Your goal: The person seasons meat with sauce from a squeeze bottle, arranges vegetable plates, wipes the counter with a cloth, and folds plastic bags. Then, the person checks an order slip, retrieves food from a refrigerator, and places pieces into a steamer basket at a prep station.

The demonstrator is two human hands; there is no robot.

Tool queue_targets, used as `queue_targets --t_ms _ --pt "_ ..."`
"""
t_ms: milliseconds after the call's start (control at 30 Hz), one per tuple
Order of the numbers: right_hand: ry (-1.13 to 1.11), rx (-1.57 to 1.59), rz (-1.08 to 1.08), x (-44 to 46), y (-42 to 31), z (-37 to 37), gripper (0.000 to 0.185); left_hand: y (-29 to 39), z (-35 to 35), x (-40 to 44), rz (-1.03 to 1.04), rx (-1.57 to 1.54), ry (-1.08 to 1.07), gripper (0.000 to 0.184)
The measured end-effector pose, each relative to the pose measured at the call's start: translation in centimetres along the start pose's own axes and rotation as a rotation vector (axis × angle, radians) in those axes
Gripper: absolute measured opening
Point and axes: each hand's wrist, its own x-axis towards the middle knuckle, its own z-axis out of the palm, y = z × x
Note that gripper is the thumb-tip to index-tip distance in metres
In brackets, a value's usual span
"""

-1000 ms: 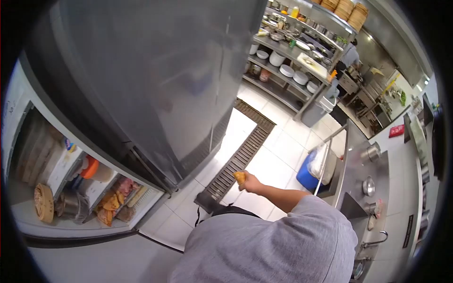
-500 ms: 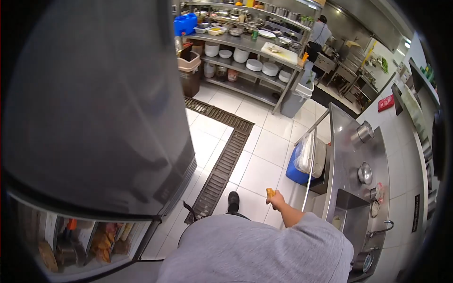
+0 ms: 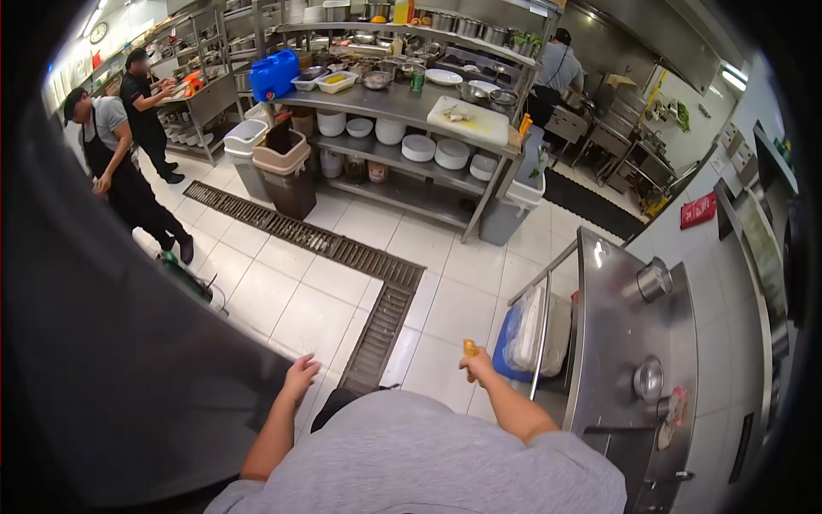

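Note:
My right hand (image 3: 481, 367) is closed around a knobby yellowish-brown piece of food (image 3: 470, 349), which pokes up past the fingers; its exact kind is unclear. That arm reaches forward over the tiled floor, left of the steel counter (image 3: 612, 343). My left hand (image 3: 300, 377) is held out low on the other side with its fingers apart and nothing in them. Beside it is the edge of a large dark grey fridge (image 3: 145, 368); whether the hand touches it I cannot tell.
A floor drain grate (image 3: 390, 317) runs ahead. Bins (image 3: 282, 163) stand by a steel prep table (image 3: 385, 107) holding a white cutting board (image 3: 469, 120). Two people (image 3: 107, 141) are at the left, another person (image 3: 561, 68) at the back. A blue cooler (image 3: 511, 343) sits under the right counter.
The view has swung so that the left side of the kitchen and two people now show. My left hand has appeared. The fridge's stocked shelves have left the view; my right hand still holds the piece.

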Motion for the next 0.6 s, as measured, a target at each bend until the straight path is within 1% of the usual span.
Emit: queue_targets --t_ms 33,67,100,133,167,200,233,300,367,400,433,500,533,600 --pt "-0.018 -0.004 -0.081 0.9 -4.6 1.1 0.057 3.7 2.0 1.5 0.065 -0.038 -0.112 0.068" --pt "-0.037 -0.007 -0.156 1.9 -9.1 2.5 0.055 8.1 4.4 2.2 0.088 -0.018 -0.204 0.076" --pt "-0.121 -0.02 -0.207 2.7 -13.8 3.9 0.057 11.9 6.5 3.4 0.055 -0.066 -0.311 0.085" --pt "-0.201 -0.031 -0.256 3.8 -18.2 5.4 0.059 14.0 8.4 6.2 0.015 -0.195 -0.434 0.09" --pt "-0.139 -0.086 -0.474 5.4 -21.4 7.3 0.057 17.0 10.7 8.3 -0.026 -0.334 -0.545 0.093" --pt "-0.068 -0.14 -0.69 7.0 -24.6 9.1 0.055 18.8 12.9 11.6 -0.069 -0.438 -0.524 0.073" --pt "-0.058 -0.259 -0.7 8.0 -28.5 10.1 0.058 21.4 14.7 15.0 -0.074 -0.417 -0.537 0.073" --pt "-0.084 -0.458 -0.698 9.0 -34.9 10.9 0.073 26.0 17.3 21.1 -0.041 -0.812 -0.807 0.058" --pt "-0.011 -0.526 -0.677 13.4 -38.1 11.5 0.09 30.3 18.9 26.3 -0.072 -0.786 -0.737 0.045" --pt "-0.077 -0.557 -0.621 15.7 -39.7 11.0 0.102 31.3 19.1 29.7 -0.13 -0.822 -0.81 0.042" --pt "-0.085 -0.576 -0.629 18.4 -40.7 10.3 0.102 33.3 19.6 31.9 -0.123 -0.843 -0.805 0.042" --pt "-0.192 -0.381 -0.7 23.6 -41.6 9.2 0.108 36.5 19.8 35.2 -0.194 -0.782 -0.966 0.042" --pt "-0.295 -0.211 -0.673 24.0 -44.2 7.1 0.103 37.8 19.9 37.0 -0.316 -0.839 -1.014 0.049" --pt "-0.047 -0.111 -0.752 29.4 -44.7 5.0 0.088 39.8 20.7 40.7 -0.38 -0.901 -1.106 0.05"
